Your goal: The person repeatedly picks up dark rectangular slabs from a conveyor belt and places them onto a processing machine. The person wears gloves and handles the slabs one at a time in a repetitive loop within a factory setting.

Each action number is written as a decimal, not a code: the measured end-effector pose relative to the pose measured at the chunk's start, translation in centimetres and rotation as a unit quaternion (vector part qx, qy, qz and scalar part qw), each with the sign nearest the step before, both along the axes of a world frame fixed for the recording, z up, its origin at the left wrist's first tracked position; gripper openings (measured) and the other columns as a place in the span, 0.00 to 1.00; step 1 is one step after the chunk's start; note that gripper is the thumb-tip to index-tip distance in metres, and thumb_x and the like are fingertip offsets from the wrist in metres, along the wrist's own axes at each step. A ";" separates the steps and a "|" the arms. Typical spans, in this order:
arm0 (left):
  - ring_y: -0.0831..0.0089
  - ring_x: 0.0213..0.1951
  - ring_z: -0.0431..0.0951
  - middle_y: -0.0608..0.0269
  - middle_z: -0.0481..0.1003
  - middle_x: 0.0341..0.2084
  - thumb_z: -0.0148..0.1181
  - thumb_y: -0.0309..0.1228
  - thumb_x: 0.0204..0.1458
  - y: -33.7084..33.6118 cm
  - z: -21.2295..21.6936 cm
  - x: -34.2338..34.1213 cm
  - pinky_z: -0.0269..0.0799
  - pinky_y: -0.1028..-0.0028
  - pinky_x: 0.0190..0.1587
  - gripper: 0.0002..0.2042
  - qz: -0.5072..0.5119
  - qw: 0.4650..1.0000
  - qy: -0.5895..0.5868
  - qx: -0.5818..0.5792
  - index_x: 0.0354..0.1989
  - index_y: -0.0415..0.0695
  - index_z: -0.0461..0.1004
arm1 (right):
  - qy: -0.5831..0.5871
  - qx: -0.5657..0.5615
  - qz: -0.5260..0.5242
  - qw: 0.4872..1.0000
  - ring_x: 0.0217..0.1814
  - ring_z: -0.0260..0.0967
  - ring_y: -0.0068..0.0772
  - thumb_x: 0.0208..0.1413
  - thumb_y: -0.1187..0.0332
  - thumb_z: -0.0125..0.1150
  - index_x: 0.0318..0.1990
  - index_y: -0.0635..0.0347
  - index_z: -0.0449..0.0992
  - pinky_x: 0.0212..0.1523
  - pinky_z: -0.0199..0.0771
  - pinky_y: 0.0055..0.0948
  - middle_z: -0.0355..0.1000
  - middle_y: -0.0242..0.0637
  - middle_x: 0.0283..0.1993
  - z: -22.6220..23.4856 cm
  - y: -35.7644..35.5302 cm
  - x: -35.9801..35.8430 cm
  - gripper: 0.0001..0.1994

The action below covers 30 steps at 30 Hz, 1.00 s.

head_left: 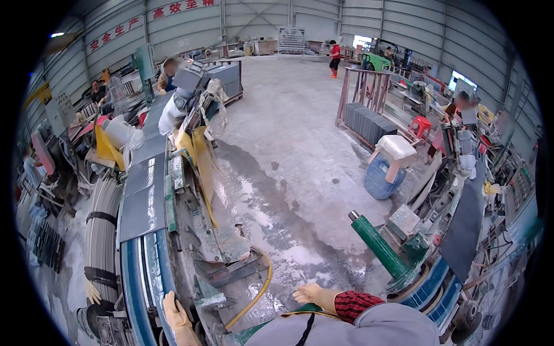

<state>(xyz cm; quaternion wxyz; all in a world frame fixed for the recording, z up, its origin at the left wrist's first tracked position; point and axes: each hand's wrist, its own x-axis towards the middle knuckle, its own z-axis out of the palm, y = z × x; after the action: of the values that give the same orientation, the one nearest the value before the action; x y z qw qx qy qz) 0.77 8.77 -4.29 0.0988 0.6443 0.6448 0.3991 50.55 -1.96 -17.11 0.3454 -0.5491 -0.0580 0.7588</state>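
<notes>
My left hand (176, 316), in a cream glove, is at the right edge of the blue-belted conveyor (131, 288). Its fingers are stretched out and hold nothing. Just ahead of it, dark grey slabs (143, 199) lie flat in a row along the belt. My right hand (309, 293), also pale-gloved, extends in front of my body below a red-and-black checked sleeve, its fingers apart and nothing in them. A yellow hose (266, 277) curves across the floor between my hands.
Strapped pale strips (103, 239) stand left of the conveyor, with a cream glove (92, 292) near their base. A green cylinder machine (381, 248), blue barrel (384, 177) and slab rack (369, 122) stand right. Several people work farther off; one in red (334, 55) is at the back.
</notes>
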 end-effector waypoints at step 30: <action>0.49 0.55 0.71 0.46 0.73 0.50 0.51 0.17 0.56 -2.5 0.1 -0.3 0.63 0.62 0.61 0.17 -0.017 0.995 0.075 0.060 0.55 0.39 0.71 | 0.086 0.040 -0.035 0.995 0.52 0.68 0.53 0.66 0.71 0.36 0.55 0.74 0.63 0.59 0.68 0.41 0.65 0.56 0.54 -3.1 -1.5 0.7 0.17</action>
<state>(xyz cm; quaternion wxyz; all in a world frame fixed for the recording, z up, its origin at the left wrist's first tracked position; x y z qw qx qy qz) 0.44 6.30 -4.18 0.0182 0.6879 0.6144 0.3860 51.22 -3.50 -20.23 0.3974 -0.4691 -0.0394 0.7877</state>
